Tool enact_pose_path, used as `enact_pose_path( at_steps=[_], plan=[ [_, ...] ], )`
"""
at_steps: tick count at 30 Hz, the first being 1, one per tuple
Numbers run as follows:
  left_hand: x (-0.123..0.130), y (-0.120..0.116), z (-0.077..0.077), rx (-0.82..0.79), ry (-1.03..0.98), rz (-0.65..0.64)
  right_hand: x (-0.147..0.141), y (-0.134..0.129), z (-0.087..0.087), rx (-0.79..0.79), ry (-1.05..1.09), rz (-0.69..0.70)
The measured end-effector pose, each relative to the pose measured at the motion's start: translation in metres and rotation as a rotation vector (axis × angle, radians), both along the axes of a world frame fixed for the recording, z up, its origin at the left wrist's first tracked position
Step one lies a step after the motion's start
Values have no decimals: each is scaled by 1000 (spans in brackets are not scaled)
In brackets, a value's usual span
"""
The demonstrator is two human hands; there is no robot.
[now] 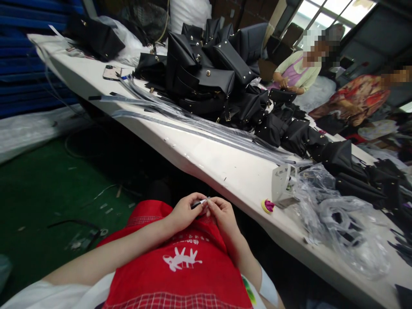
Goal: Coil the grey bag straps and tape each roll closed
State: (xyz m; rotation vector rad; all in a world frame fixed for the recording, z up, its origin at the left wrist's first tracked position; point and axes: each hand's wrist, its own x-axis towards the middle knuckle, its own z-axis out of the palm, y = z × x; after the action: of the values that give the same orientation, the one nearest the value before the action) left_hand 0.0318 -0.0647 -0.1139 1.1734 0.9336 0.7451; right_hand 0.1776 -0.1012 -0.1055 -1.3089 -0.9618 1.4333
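Note:
My left hand (pixel 187 211) and my right hand (pixel 222 213) meet fingertip to fingertip above the red apron (pixel 183 279), just off the table's near edge. Between the fingertips is a small dark and whitish piece (pixel 200 203), too small to name. The fingers of my left hand curl round its dark part. My right hand's thumb and forefinger pinch at its light end.
Across the white table (pixel 231 171) lie long grey strips (pixel 193 124), piled black bags (pixel 206 81), a phone (pixel 111 73), a yellow-rimmed roll (pixel 268 206) and clear plastic bags (pixel 350 231). Two people (pixel 298 71) work on the far side.

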Motion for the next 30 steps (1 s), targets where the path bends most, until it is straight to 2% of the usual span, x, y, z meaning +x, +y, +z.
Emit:
enact_pose_path(
  at_steps=[4, 8, 15, 19, 22, 26, 28, 30],
  plan=[
    [0, 5, 0, -158, -85, 100, 2, -3, -7, -32, -12, 51],
    [0, 9, 2, -227, -127, 134, 3, -4, -12, -48, -16, 49],
    [-1, 8, 4, -192, -122, 119, -1, 2, -19, -82, -83, -4],
    [-2, 8, 1, -170, -114, 153, -5, 1, -29, -85, -84, -35],
    [-2, 12, -1, -153, -54, 195, -8, 3, -30, -87, -106, -7],
    [-9, 14, -1, -30, 128, 273, -13, 7, -20, -79, -42, 36],
    [-15, 8, -1, 93, 265, 248, -17, 4, -16, -91, -6, 33],
    [-19, 7, -5, 245, 425, 194, -20, 0, -19, -120, 29, 51]
  ],
)
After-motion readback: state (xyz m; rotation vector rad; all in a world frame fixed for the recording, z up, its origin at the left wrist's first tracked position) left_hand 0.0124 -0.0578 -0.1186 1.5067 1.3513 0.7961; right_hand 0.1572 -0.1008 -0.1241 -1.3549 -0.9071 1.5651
